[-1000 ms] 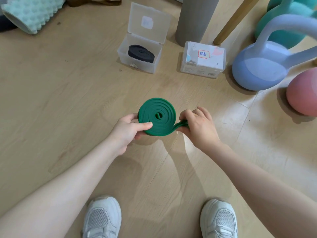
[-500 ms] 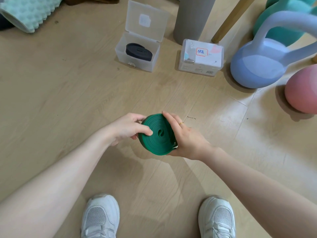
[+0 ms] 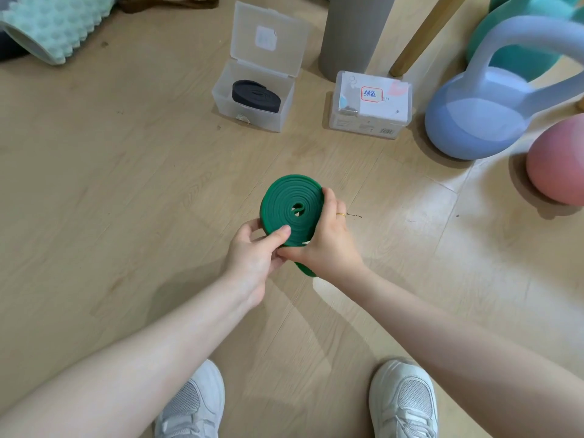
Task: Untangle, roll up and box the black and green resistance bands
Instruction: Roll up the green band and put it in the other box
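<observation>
The green resistance band (image 3: 292,210) is wound into a flat coil that I hold above the wooden floor. My left hand (image 3: 256,254) pinches its lower left edge, thumb on top. My right hand (image 3: 328,238) cups its right side, and a short loose end (image 3: 305,269) sticks out below it. The black band (image 3: 256,96) lies rolled inside an open clear box (image 3: 221,96) at the back, its lid (image 3: 268,39) standing up. Next to it on the right sits a closed clear box (image 3: 369,105) with a handwritten label.
A pale blue kettlebell (image 3: 483,115), a pink ball (image 3: 559,159) and a teal kettlebell (image 3: 512,55) crowd the right. A grey post (image 3: 350,36) and wooden leg (image 3: 420,36) stand behind the boxes. A mint foam roller (image 3: 47,23) lies far left. My white shoes (image 3: 192,406) are below.
Both hands lifted the coil up and away from me. The right hand slid round its right side and the loose tail now hangs under the coil. The left thumb shifted to the lower edge.
</observation>
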The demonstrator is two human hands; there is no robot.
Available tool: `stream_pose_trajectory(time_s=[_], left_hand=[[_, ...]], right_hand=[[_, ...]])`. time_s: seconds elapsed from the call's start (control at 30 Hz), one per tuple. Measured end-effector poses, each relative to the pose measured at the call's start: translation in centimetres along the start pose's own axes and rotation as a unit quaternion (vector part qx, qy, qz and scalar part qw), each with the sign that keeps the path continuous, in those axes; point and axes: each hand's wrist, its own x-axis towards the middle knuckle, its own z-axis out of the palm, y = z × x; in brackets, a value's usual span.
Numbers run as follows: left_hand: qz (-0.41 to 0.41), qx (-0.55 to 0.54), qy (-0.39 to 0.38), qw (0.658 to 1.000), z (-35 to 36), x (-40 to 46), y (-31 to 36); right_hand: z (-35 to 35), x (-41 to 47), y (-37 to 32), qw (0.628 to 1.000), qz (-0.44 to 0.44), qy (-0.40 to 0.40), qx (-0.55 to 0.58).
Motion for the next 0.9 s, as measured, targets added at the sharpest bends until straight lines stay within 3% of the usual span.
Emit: stream_pose_trajectory(time_s=[0.13, 0.37, 0.63, 0.9], left_hand=[[0.009, 0.0, -0.002, 1.0, -0.7, 0.4, 0.9], [-0.03, -0.076, -0.006, 0.997, -1.7, 1.3, 2.5], [-0.006, 0.033, -0.087, 0.996, -1.7, 1.6, 4.4], [-0.011, 0.125, -0.148, 0.981, -4.0, 1.4, 7.8]], right_hand=[[0.2, -0.4, 1.1, 0.997, -0.029, -0.068, 0.002], [-0.3, -1.3, 1.7, 0.993, -0.046, -0.023, 0.11], [-2.4, 1.0, 0.2, 0.986, -0.034, 0.017, 0.164], [-3.9, 1.4, -4.0, 0.991, -0.087, 0.092, -0.041]])
